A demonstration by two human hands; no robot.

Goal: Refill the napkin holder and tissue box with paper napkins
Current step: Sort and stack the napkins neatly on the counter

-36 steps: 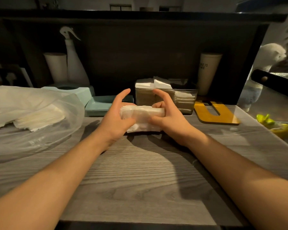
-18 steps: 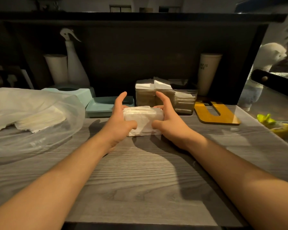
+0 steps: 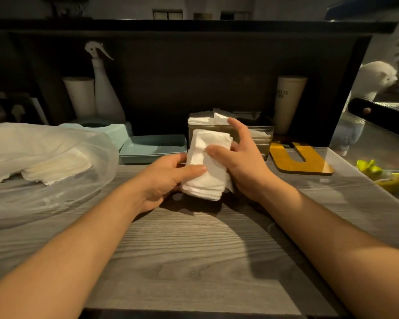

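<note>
A dim wooden counter (image 3: 194,261) seen from above, with two bare forearms reaching forward. At far left lies a clear plastic bag (image 3: 44,162) holding a loose pile of paper napkins (image 3: 55,168); it sits where it was a second ago. Behind it stand a white cylinder (image 3: 80,96) and a spray bottle (image 3: 106,88), then a pale blue tissue box (image 3: 106,131) with its matching lid or tray (image 3: 152,147) beside it, both unmoved.

In the middle, the left hand (image 3: 164,180) grips the lower left edge of a stack of white napkins (image 3: 205,166), thumb across its front. A second ago this stack was held sideways, long edge level, between both hands; now it has been turned so that it stands nearly on end, leaning slightly left, lifted just above the counter. The right hand (image 3: 240,157) holds the stack's right side with its thumb pressed on the front, while its index finger has lifted and points up toward the clear napkin holder (image 3: 263,139) just behind, which already has some napkins in it.

To the right are a tall beige cup (image 3: 289,102), a flat yellow U-shaped piece (image 3: 302,161) and, at the edge, a white plush toy (image 3: 376,77).
</note>
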